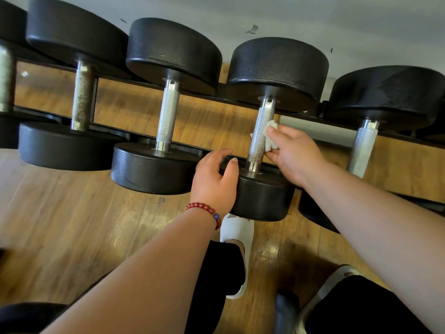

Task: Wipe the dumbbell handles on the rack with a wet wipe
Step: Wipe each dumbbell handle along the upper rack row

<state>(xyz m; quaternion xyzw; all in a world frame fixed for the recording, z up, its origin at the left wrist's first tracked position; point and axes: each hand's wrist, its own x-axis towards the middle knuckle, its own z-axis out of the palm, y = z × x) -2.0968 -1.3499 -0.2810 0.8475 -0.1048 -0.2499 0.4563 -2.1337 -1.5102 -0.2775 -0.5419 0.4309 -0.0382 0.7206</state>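
Most of the wet wipe [270, 137] is hidden inside the fingers of the right hand [297, 155]; only a crumpled white edge shows beside the handle [260, 138]. The left hand [214, 182] covers part of that dumbbell's near head [262, 198]. The right forearm [375, 225] hides most of the near head of the rightmost dumbbell [363, 145]. The leftmost dumbbell [6, 75] is cut by the frame edge. 1 dark blurred shape [286, 307] at the bottom cannot be identified.

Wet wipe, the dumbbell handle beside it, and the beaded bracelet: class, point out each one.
wet wipe [269, 135], head view, crumpled white fold
dumbbell handle [258, 138], head view, knurled middle
beaded bracelet [204, 208], head view, red beads on wrist
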